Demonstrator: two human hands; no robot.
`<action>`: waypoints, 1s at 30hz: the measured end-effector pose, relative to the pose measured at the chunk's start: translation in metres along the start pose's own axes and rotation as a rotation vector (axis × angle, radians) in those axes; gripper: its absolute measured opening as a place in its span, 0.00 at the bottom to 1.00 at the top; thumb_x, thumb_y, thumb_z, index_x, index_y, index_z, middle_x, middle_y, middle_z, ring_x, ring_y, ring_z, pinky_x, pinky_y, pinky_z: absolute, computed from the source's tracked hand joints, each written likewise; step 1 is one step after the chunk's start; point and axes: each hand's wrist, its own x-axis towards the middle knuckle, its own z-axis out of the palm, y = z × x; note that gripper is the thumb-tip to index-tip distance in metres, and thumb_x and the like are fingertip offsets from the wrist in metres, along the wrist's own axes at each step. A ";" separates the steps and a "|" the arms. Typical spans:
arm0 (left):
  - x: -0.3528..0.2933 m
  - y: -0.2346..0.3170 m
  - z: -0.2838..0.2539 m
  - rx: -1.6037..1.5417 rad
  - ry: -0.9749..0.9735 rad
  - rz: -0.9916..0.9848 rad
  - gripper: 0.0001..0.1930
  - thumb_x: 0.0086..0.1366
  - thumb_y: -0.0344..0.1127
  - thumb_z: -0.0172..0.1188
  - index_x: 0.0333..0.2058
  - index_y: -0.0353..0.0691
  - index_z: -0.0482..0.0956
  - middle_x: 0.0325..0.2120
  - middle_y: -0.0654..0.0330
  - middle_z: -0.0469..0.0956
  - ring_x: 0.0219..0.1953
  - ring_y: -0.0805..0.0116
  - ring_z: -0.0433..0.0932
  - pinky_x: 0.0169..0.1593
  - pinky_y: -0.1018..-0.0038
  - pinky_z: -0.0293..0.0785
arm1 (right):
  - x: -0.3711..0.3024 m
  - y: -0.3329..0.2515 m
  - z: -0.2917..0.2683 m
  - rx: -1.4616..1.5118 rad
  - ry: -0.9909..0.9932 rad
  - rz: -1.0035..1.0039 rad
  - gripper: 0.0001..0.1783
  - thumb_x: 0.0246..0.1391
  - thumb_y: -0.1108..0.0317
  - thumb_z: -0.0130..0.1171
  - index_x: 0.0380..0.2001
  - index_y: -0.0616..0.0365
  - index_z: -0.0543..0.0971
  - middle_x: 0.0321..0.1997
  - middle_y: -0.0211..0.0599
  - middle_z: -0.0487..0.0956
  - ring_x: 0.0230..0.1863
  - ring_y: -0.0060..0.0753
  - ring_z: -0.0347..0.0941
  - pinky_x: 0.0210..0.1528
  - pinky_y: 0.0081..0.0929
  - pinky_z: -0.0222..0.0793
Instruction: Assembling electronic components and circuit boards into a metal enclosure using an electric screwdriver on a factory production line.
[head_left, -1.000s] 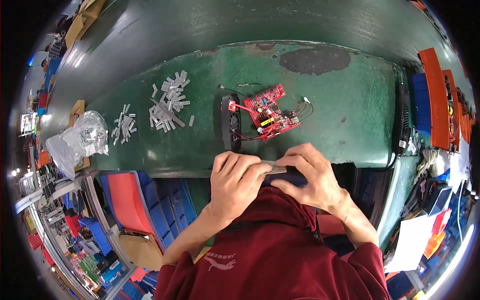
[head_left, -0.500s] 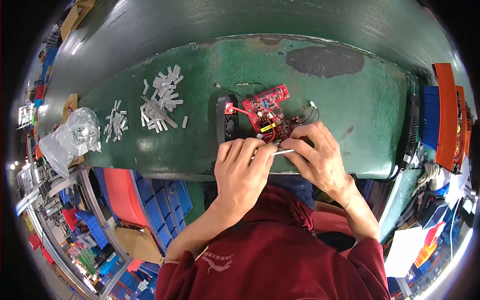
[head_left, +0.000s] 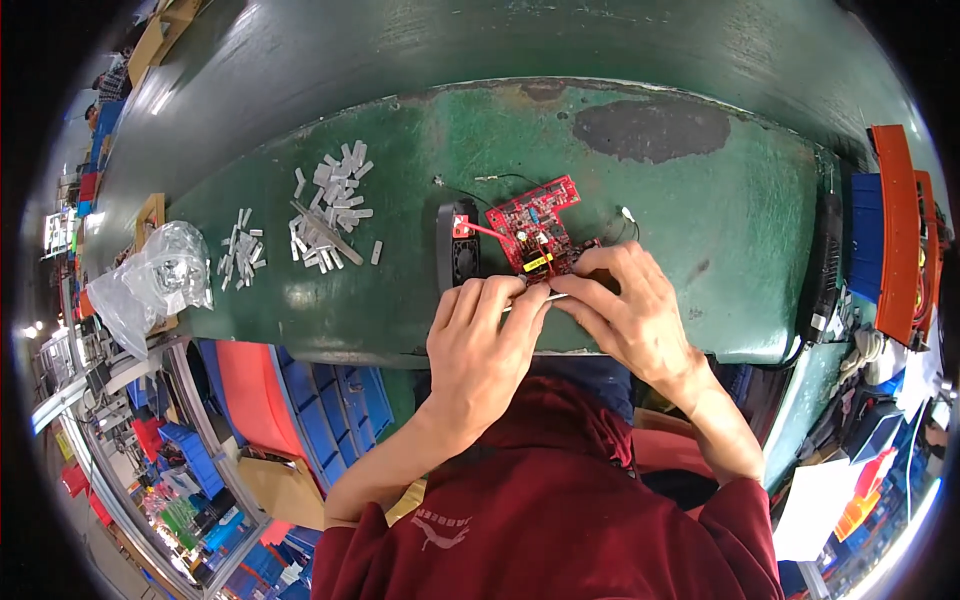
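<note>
A red circuit board, crowded with components and a yellow-labelled part, lies at the near middle of the bench. My left hand is closed at its near edge, pinching a thin pale strip between thumb and fingers. From the other side my right hand grips the same strip, its fingertips meeting the left ones against the board. Fingers cover most of the strip and the board's near edge. Beside the board's left side stands a black-framed fan, joined to it by a red lead.
Small grey metal pieces lie in a larger pile and a smaller pile on the green bench. A clear plastic bag rests at the left end. Thin wires with a white connector stretch right of the board.
The board's near part has shifted slightly toward my fingers, and less of the pale strip shows now. Both hands keep their pinch at the near edge.
</note>
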 end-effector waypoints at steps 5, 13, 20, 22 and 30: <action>-0.007 -0.002 -0.009 -0.010 -0.074 0.065 0.09 0.55 0.31 0.70 0.35 0.43 0.81 0.31 0.64 0.76 0.31 0.63 0.75 0.37 0.67 0.69 | 0.001 -0.005 -0.005 0.094 -0.139 -0.035 0.10 0.46 0.71 0.70 0.34 0.57 0.83 0.39 0.34 0.76 0.39 0.39 0.74 0.40 0.34 0.71; -0.026 -0.003 -0.013 -0.032 -0.050 0.111 0.12 0.56 0.29 0.70 0.38 0.43 0.79 0.32 0.62 0.76 0.32 0.63 0.76 0.40 0.66 0.69 | -0.012 -0.015 0.000 0.069 -0.091 0.002 0.10 0.46 0.71 0.70 0.35 0.56 0.83 0.41 0.34 0.77 0.38 0.39 0.73 0.38 0.36 0.70; -0.027 -0.001 -0.013 0.034 -0.082 0.113 0.12 0.56 0.32 0.70 0.40 0.44 0.81 0.33 0.65 0.75 0.35 0.65 0.75 0.46 0.66 0.66 | -0.015 -0.016 -0.001 0.033 -0.052 -0.003 0.17 0.41 0.71 0.73 0.39 0.54 0.84 0.41 0.34 0.77 0.39 0.38 0.73 0.39 0.35 0.71; -0.027 -0.002 -0.008 0.038 -0.083 0.114 0.13 0.56 0.32 0.70 0.41 0.44 0.82 0.33 0.65 0.75 0.35 0.66 0.75 0.46 0.66 0.66 | -0.020 -0.016 -0.009 0.017 0.002 0.063 0.20 0.38 0.73 0.75 0.40 0.54 0.84 0.40 0.35 0.77 0.39 0.38 0.74 0.41 0.34 0.72; -0.012 0.002 -0.006 0.029 -0.118 0.152 0.14 0.58 0.32 0.68 0.44 0.41 0.82 0.31 0.61 0.74 0.35 0.61 0.75 0.45 0.62 0.68 | -0.098 0.024 -0.100 -0.660 0.624 0.568 0.11 0.57 0.80 0.61 0.43 0.59 0.81 0.41 0.40 0.78 0.43 0.37 0.73 0.46 0.32 0.69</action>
